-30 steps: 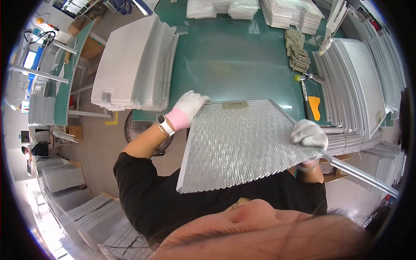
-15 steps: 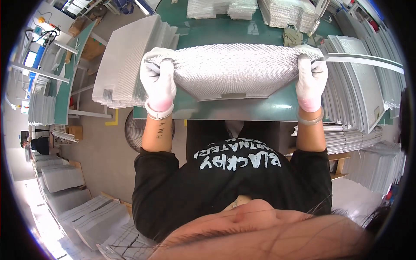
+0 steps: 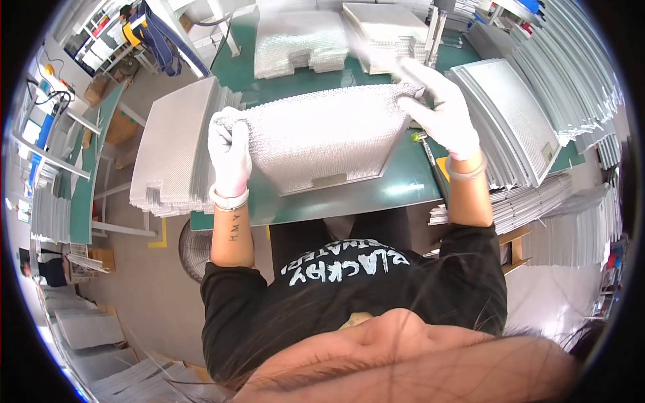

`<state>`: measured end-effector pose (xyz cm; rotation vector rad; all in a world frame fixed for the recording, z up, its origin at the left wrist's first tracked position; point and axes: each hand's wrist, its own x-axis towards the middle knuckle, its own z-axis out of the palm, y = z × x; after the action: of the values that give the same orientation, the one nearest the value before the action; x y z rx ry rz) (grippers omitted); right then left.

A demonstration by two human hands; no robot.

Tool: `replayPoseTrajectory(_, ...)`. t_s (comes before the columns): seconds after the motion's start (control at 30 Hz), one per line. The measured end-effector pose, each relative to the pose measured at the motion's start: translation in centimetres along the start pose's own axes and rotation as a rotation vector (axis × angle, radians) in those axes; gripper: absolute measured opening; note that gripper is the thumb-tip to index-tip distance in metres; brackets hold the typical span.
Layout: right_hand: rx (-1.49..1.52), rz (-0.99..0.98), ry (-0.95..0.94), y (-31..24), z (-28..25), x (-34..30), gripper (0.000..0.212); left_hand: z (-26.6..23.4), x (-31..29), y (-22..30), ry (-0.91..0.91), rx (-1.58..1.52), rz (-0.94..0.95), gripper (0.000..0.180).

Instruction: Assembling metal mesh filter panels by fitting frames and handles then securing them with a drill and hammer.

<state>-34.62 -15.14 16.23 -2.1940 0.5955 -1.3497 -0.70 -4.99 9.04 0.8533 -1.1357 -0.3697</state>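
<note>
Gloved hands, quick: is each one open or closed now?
Left hand: closed, holding the mesh panel by its left end.
Right hand: closed on the mesh panel's right end.

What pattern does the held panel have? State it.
The panel has a fine, silvery mesh pattern; it shows best in the head view.

- One mesh panel [image 3: 329,134].
- Two gloved hands [image 3: 230,149] [image 3: 442,111], one on each side of the panel.
- Three mesh stacks [image 3: 178,144] [image 3: 295,43] [image 3: 383,25]: two beyond the panel, one to its left.
- One green surface [image 3: 336,206], below the panel.
- One hammer [image 3: 419,137], right of the panel.
</note>
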Motion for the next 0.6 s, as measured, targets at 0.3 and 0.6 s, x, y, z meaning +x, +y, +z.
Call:
replayPoseTrajectory(0.3, -0.307, -0.021, -0.59, -7.0, -1.8, 4.7, 0.033, 1.5, -0.7, 0.1, -0.021, -0.107, -0.017, 0.022)
replayPoseTrajectory(0.6, -0.417, -0.146, -0.838, -8.7, 1.9, 6.5, 0.045, -0.5, 1.0, 3.8, -0.417, -0.088, -0.082, 0.027)
